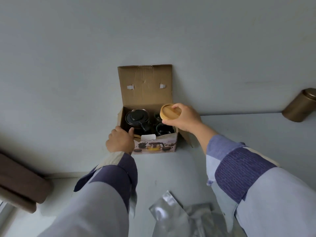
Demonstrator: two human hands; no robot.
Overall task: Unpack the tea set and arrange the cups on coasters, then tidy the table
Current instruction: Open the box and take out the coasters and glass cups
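Pale grey tabletop [239, 134] against a plain grey wall, carrying an open cardboard box [154, 144] with its lid flap standing up at the back. Right hand [183, 118] just above the box's right rear corner, clasping a stack of round wooden coasters [170, 112] by the rim, grooved face up, flat and roughly level. Left hand [120, 141] curled over the box's near left corner, thumb hooked inside, steadying it. Inside the box: a dark teapot [136, 119] at the left, glass cups [165, 129] at the right, directly under the coasters. Right hand nearer the cups, likely the one to lift them next. Cup count hard to make out in the shadow; number of coasters in the stack unclear. Crinkled silver wrapping [171, 212] well in front of the box, cut off at the edge.
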